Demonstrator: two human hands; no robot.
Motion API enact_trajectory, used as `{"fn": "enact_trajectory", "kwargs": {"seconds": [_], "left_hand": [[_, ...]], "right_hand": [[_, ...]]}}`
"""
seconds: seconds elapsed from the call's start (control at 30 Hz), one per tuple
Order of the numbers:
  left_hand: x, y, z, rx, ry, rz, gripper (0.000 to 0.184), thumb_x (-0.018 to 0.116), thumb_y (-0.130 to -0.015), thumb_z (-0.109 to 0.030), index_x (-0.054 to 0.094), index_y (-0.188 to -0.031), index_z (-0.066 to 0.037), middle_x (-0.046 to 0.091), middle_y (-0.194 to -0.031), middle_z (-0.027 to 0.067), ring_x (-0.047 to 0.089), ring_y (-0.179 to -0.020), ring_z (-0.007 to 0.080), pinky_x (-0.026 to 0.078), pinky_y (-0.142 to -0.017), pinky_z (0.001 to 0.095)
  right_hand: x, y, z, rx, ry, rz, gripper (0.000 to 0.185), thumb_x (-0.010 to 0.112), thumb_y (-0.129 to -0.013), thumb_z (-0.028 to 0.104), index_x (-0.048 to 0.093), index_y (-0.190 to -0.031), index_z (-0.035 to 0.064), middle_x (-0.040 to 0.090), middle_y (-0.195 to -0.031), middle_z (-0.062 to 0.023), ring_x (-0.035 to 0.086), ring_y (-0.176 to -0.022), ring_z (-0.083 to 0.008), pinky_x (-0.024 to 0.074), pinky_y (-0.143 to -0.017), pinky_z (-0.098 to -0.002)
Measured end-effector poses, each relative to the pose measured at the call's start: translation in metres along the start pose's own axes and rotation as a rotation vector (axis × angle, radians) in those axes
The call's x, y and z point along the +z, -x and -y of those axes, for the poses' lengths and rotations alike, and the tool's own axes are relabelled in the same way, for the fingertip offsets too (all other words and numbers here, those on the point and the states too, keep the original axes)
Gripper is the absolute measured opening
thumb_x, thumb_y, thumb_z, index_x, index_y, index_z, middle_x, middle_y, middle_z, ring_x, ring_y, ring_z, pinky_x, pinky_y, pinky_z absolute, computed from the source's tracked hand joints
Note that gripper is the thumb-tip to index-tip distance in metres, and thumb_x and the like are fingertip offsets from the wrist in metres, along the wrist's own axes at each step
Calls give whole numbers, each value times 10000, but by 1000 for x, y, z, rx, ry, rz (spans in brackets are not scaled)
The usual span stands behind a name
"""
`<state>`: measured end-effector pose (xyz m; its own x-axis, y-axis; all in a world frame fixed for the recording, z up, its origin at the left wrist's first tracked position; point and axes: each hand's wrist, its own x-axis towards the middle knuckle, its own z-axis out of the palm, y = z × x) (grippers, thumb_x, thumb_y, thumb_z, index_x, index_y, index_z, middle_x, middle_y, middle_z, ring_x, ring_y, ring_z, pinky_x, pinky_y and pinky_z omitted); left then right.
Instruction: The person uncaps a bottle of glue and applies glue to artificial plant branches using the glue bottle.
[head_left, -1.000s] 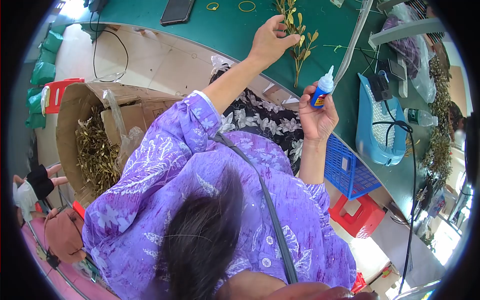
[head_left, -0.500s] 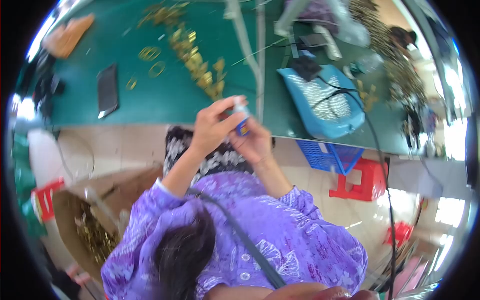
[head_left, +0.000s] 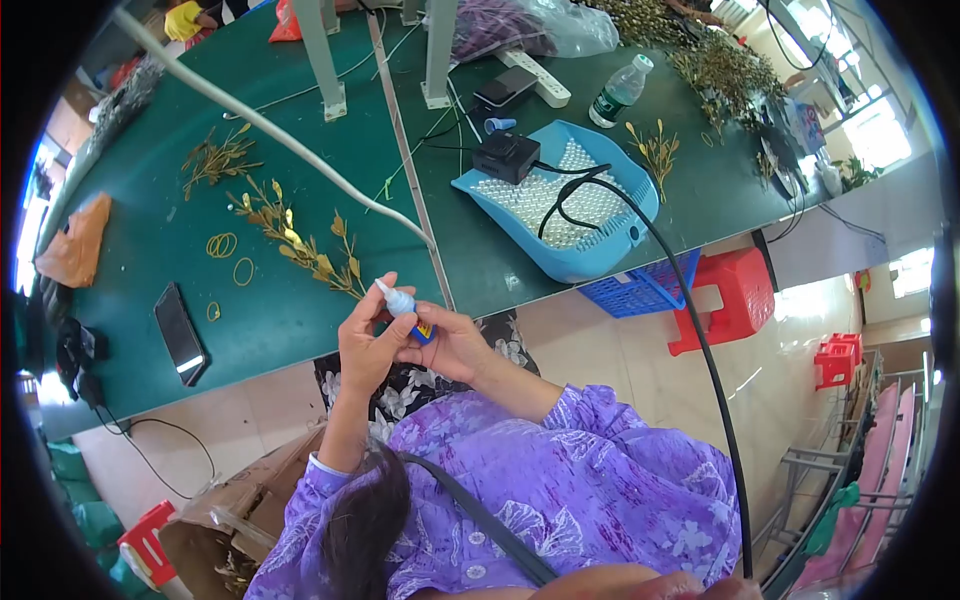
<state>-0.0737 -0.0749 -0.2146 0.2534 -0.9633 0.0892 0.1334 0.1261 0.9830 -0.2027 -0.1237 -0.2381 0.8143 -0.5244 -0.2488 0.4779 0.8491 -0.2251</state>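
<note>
A small glue bottle [head_left: 400,303] with a blue body, a pale blue collar and a pointed white nozzle is held between my hands at the table's front edge. My left hand [head_left: 366,345] is closed around its upper part, thumb across the collar. From the other side, my right hand [head_left: 451,345] grips the blue body, partly covering it. Just beyond my fingers, a gold artificial leaf spray [head_left: 300,243] lies on the green table [head_left: 330,170]. A second spray [head_left: 218,160] lies farther back.
Left of the sprays are yellow rubber bands [head_left: 243,271] and a phone [head_left: 180,334]. On the right, a blue dustpan-like tray [head_left: 585,262] carries a black device [head_left: 505,157] and cable. A plastic bottle [head_left: 620,92] stands behind it; red stools [head_left: 735,290] are below.
My view has turned, so the table appears tilted and more of its far side shows. The glue bottle stays in both hands, its nozzle now plainly visible.
</note>
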Motion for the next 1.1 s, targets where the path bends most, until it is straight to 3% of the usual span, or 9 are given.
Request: {"fn": "enact_trajectory", "kwargs": {"seconds": [0.27, 0.67, 0.87, 1.1], "left_hand": [[0, 0, 2, -77, 56, -30, 522, 667, -753, -56, 445, -1221, 14, 574, -1050, 114, 547, -906, 145, 448, -811, 274], [-5, 2, 4, -64, 1, -25, 531, 678, -742, -53, 448, -1215, 17, 578, -1045, 124, 558, -866, 141, 465, -765, 259], [-6, 1, -3, -73, 60, -25, 536, 662, -752, -39, 423, -1225, 33, 572, -1050, 159, 564, -861, 153, 475, -750, 262], [-1, -3, -11, -145, 190, -19, 521, 633, -755, -8, 416, -1227, 28, 561, -1072, 162, 574, -866, 159, 508, -691, 254]], "right_hand": [[-10, 1, -3, 32, 80, 33, 327, 439, -898, 279, 480, -1100, 25, 587, -907, -77, 613, -791, -193, 534, -683, -351], [-17, 4, -5, 70, 86, 6, 257, 477, -890, 276, 506, -996, 44, 586, -815, -84, 620, -699, -193, 539, -613, -325], [-9, 2, -7, 135, -26, 37, 249, 448, -899, 312, 517, -919, 74, 574, -735, -63, 576, -601, -164, 509, -564, -318], [-6, 3, -3, 192, -71, 88, 301, 439, -891, 359, 540, -898, 75, 570, -700, -60, 567, -595, -187, 492, -561, -327]]}}
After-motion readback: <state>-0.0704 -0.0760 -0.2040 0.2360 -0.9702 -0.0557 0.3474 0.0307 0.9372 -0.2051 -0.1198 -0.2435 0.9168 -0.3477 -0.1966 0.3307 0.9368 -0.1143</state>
